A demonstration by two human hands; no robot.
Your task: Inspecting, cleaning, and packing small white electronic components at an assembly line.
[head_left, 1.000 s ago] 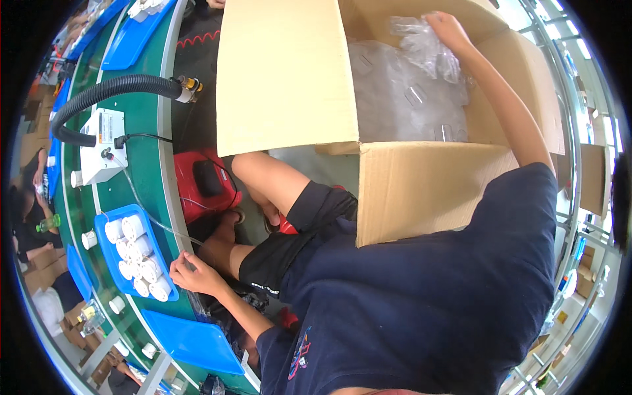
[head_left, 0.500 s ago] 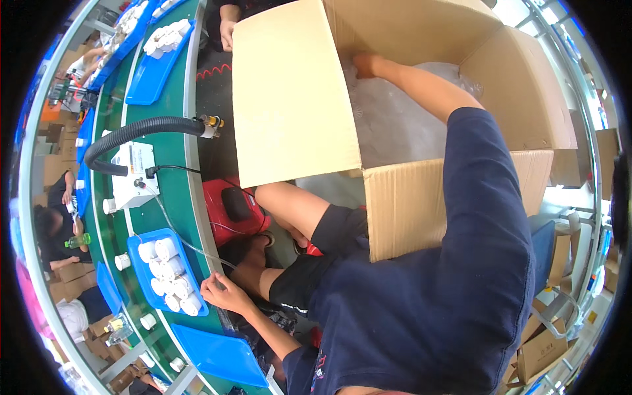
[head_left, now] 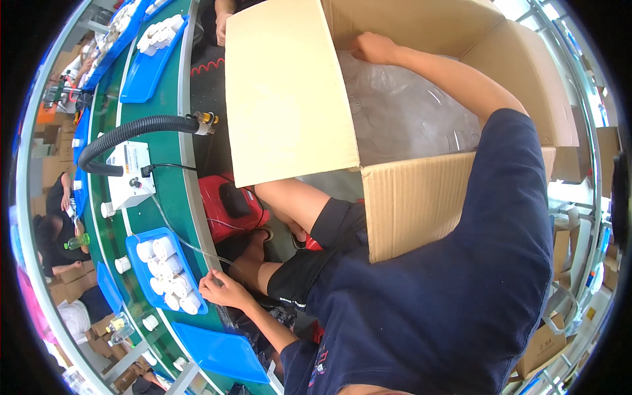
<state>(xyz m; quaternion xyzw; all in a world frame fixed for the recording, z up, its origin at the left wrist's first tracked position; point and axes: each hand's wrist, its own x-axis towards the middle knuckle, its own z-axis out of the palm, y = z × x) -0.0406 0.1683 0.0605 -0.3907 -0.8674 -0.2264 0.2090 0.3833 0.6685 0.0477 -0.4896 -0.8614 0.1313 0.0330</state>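
Note:
An open cardboard box (head_left: 289, 99) stands in front of me, its flaps folded outward. Inside lies clear plastic (head_left: 408, 118) with faint round shapes, possibly a moulded tray or a bag. My right hand (head_left: 374, 49) reaches over the box to its far left corner, its fingers curled at the plastic's edge. At the conveyor's edge, my left hand (head_left: 222, 289) has its fingers bent and drawn together; anything between them is too small to make out. Beside it, a blue tray (head_left: 141, 289) holds several white round pieces (head_left: 172, 266). A thin clear tube (head_left: 197, 250) runs just above that hand.
A green conveyor (head_left: 172, 197) along my left carries a white device (head_left: 128, 174) with a black flexible hose (head_left: 131, 125), and blue trays (head_left: 220, 352). A red container (head_left: 227, 204) sits below. Another person's hand (head_left: 224, 23) is beyond the box's left flap; others work across the line.
My right hand has risen toward the box's far wall, and its arm has swung right. More of the clear plastic shows. My left hand stays nearly still.

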